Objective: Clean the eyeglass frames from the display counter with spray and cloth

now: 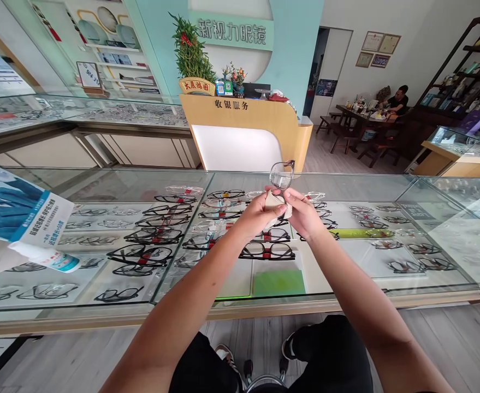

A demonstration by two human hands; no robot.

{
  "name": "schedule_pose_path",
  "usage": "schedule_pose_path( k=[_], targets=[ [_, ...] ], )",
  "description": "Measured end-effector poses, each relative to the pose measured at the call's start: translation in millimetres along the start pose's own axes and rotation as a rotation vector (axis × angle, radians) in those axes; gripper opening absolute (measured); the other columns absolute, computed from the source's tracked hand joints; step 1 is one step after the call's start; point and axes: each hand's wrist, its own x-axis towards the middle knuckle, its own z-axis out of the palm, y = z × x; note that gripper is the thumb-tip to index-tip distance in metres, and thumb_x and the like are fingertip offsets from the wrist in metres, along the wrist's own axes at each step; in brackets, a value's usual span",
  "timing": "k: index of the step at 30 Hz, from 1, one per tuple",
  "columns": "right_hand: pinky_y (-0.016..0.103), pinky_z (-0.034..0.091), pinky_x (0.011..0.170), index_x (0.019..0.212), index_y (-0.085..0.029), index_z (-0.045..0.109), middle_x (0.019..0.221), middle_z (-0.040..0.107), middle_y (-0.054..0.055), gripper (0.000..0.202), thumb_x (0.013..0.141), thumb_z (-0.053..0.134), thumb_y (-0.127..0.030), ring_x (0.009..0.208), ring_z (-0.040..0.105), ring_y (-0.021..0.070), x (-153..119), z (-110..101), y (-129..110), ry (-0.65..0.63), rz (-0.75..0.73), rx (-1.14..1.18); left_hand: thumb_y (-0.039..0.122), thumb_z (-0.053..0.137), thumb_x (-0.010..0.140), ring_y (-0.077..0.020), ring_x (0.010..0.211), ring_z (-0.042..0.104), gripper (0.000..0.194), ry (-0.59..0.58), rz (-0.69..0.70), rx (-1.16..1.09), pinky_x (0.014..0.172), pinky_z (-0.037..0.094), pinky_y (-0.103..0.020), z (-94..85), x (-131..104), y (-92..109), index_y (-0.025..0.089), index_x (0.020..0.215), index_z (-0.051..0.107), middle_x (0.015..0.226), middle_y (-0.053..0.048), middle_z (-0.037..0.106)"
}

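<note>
Above the glass display counter, both of my hands are together around a pair of eyeglasses [282,175]. One lens with its dark rim sticks up past my fingers; the other part is hidden by cloth and hands. My left hand [260,212] is closed on a pale cleaning cloth [271,205], thumb pressed over it, wrapped about the lower part of the glasses. My right hand [303,212] pinches the glasses from the right side, its fingers against the cloth's edge.
Under the counter's glass top [231,305] lie rows of eyeglass frames [267,251] and a green card [278,283]. A white spray bottle [47,256] lies at left beside a printed sign [22,210]. Beyond stands a wooden cashier desk [240,117]; a person [397,101] sits at a far table.
</note>
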Motion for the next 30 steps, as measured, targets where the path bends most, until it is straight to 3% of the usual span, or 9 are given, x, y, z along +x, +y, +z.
schedule_pose_path(
  k=[7, 12, 22, 26, 30],
  targets=[
    [0.047, 0.062, 0.117, 0.095, -0.030, 0.091, 0.137, 0.089, 0.005, 0.044, 0.078, 0.105, -0.068, 0.136, 0.077, 0.0338, 2, 3, 4, 0.055, -0.017, 0.061, 0.052, 0.116, 0.058, -0.0209, 0.086, 0.071, 0.072, 0.000, -0.001, 0.015, 0.082, 0.053, -0.032, -2.5, 3, -6, 0.017, 0.112, 0.083, 0.094, -0.003, 0.080],
    [0.045, 0.065, 0.108, 0.099, -0.030, 0.090, 0.141, 0.088, 0.004, 0.044, 0.079, 0.105, -0.066, 0.127, 0.080, 0.0320, 3, 0, 5, 0.085, -0.019, 0.101, 0.050, 0.116, 0.056, -0.0215, 0.086, 0.071, 0.070, 0.047, 0.002, 0.046, 0.084, 0.054, -0.033, 3.5, 1, -5, 0.016, 0.109, 0.086, 0.092, -0.004, 0.082],
    [0.052, 0.064, 0.116, 0.097, -0.031, 0.087, 0.126, 0.089, 0.005, 0.043, 0.080, 0.104, -0.067, 0.130, 0.080, 0.0350, 4, -4, 0, 0.075, -0.037, 0.093, 0.055, 0.111, 0.067, -0.0222, 0.086, 0.072, 0.071, -0.051, 0.048, 0.107, 0.081, 0.055, -0.032, 1.2, -1, 1, 0.018, 0.121, 0.085, 0.093, -0.004, 0.081],
    [0.053, 0.064, 0.117, 0.098, -0.033, 0.088, 0.120, 0.090, 0.004, 0.044, 0.079, 0.104, -0.069, 0.134, 0.078, 0.0353, 2, 0, 2, 0.073, -0.025, 0.097, 0.051, 0.113, 0.064, -0.0235, 0.090, 0.073, 0.065, -0.036, 0.100, 0.127, 0.086, 0.058, -0.033, 3.7, 0, 0, 0.019, 0.113, 0.085, 0.092, -0.002, 0.081],
    [0.051, 0.062, 0.120, 0.100, -0.034, 0.090, 0.119, 0.090, 0.003, 0.044, 0.079, 0.105, -0.070, 0.135, 0.077, 0.0341, -3, 9, 3, 0.094, -0.035, 0.087, 0.058, 0.112, 0.064, -0.0225, 0.090, 0.074, 0.062, 0.047, 0.169, 0.113, 0.087, 0.059, -0.033, 9.5, 0, -4, 0.019, 0.103, 0.084, 0.092, -0.003, 0.082]
  ],
)
